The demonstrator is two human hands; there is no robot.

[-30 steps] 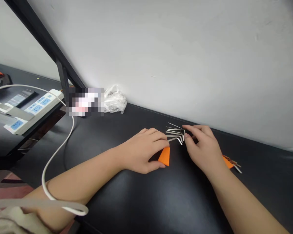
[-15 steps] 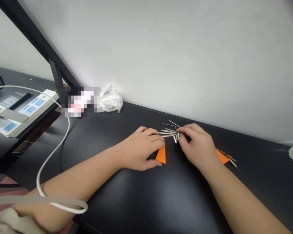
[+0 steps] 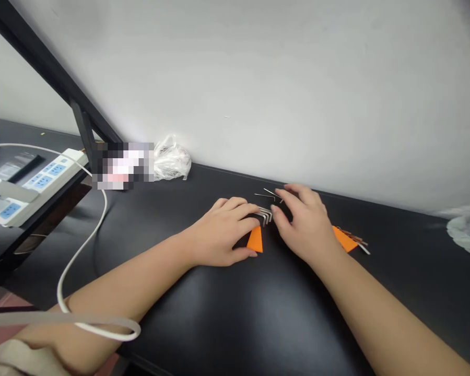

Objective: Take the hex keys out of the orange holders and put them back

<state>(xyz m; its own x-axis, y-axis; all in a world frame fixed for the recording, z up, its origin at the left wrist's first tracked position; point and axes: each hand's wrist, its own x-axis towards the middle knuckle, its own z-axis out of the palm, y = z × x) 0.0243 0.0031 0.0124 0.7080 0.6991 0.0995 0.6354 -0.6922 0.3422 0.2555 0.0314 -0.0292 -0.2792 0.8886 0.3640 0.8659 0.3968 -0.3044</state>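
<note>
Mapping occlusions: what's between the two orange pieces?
Head view: the right hand, plus a strip of table on its left, lies between the left piece and the right piece.

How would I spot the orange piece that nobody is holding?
Find the black table, then the right hand over it. Just to that hand's right lies the orange piece. Unlike its orange neighbour in the left hand, it lies free, with thin silvery and brownish rods jutting past its right edge.
</note>
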